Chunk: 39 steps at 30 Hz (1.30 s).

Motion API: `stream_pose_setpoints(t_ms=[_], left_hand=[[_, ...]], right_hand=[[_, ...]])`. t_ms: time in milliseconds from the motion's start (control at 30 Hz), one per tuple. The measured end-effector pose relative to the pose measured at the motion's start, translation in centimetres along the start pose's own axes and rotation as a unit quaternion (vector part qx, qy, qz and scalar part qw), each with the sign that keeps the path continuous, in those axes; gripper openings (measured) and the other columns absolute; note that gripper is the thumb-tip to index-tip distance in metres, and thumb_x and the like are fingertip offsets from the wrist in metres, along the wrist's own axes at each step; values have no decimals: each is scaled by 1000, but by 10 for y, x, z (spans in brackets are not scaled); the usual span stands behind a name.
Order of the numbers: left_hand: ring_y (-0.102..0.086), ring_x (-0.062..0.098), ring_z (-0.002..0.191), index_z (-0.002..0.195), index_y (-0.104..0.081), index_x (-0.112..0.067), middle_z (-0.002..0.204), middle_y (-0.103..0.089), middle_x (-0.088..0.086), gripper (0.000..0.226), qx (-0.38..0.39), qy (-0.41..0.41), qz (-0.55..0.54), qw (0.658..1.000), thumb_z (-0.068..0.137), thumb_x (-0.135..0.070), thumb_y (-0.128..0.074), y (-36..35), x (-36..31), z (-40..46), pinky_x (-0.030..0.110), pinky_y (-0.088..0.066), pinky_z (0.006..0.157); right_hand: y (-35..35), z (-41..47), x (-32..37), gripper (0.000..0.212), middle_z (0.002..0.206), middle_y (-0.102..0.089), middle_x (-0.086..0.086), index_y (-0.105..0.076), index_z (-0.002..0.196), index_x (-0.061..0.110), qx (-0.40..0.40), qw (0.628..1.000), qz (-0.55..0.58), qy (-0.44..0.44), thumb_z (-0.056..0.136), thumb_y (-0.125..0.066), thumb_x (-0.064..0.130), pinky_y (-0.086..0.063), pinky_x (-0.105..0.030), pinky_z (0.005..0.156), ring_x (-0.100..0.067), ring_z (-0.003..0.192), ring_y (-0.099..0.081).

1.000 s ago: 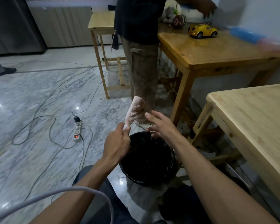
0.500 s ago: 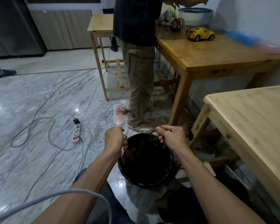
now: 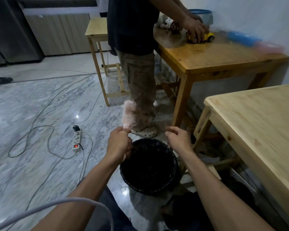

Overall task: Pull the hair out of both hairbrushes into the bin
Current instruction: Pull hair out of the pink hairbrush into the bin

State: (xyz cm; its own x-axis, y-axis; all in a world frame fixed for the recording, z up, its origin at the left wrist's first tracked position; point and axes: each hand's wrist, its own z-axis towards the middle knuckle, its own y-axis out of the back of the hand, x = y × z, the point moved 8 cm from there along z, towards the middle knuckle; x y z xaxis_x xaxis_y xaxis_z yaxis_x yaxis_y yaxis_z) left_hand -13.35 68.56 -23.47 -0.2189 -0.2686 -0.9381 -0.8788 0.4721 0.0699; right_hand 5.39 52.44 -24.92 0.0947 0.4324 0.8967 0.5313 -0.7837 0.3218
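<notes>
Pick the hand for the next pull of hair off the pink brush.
Right hand: it hovers free above the bin, beside the bristles. Left hand grips the brush handle.

I am reading no text, label, brand, number or sign anywhere: nothing legible is showing on the pink hairbrush [image 3: 129, 114] above my left grip [image 3: 118, 144], on the black bin [image 3: 148, 165] below both grips, or on the power strip [image 3: 77, 141] lying left of them.
</notes>
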Motion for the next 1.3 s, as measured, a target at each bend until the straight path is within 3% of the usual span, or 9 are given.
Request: stream_pose_setpoints(t_ms=[167,300,433,567,767,933,1067,1167,1300], left_hand=[[-56,26,62,90,-64,-18,72,-61,5,30,28,-135,175,975,99,-40,-46,-19,-23,-21,41,-42,62],[-63,25,71,95,-66,-16,75,-66,4,28,32,-157,226,961,102,-35,-47,-25,-32,-29,38,-43,62],[-40,16,39,93,-61,-9,59,-47,4,25,29,-56,67,996,102,-27,-46,-21,-21,-20,27,-29,43],[-32,13,38,88,-54,-11,58,-41,5,15,-44,-35,-78,995,96,-16,-42,2,-49,-11,23,-23,42],[-35,16,41,98,-59,-4,66,-44,9,20,13,-57,79,995,100,-20,-46,9,-81,1,25,-26,41],[-40,19,43,99,-61,-5,68,-51,11,25,52,-64,186,979,99,-26,-48,-10,-58,-6,25,-31,41],[-37,18,37,99,-63,-4,64,-50,10,31,105,-63,190,974,101,-32,-51,-21,-47,-12,24,-28,41],[-38,15,34,93,-66,-7,61,-51,7,35,126,-81,212,966,100,-38,-52,-25,-45,-18,25,-28,43],[-35,15,35,98,-64,-7,64,-49,9,33,95,-68,195,974,100,-37,-53,-9,-43,-9,23,-26,42]], right_hand=[[-24,-12,27,51,122,-69,0,-57,145,27,112,987,99,59,97,-66,38,-49,-21,50,-12,67,-62],[-32,-13,39,18,92,-77,1,-72,114,26,129,977,138,98,97,-72,30,-50,-20,51,-12,62,-59],[-23,-9,27,12,72,-74,5,-81,100,20,52,991,45,113,98,-71,26,-55,-21,57,-1,55,-60],[-13,-7,-13,14,77,-76,10,-83,98,23,30,992,-87,85,97,-70,28,-58,-29,77,-8,78,-71],[-15,2,-33,18,86,-76,1,-78,113,17,62,996,-49,40,102,-64,21,-56,-21,64,-10,74,-70],[-38,2,6,49,116,-74,4,-60,144,25,159,976,-110,101,96,-68,28,-63,-31,75,-16,85,-76],[-52,-4,23,94,151,-47,3,-37,158,33,202,961,-119,147,75,-77,51,-61,-41,82,-28,110,-71],[-68,-10,27,63,135,-61,0,-51,149,16,251,960,16,121,92,-76,28,-55,-27,60,-13,77,-70],[-72,-16,21,13,81,-72,-1,-78,106,11,251,956,124,90,100,-67,14,-48,-19,54,-8,60,-59]])
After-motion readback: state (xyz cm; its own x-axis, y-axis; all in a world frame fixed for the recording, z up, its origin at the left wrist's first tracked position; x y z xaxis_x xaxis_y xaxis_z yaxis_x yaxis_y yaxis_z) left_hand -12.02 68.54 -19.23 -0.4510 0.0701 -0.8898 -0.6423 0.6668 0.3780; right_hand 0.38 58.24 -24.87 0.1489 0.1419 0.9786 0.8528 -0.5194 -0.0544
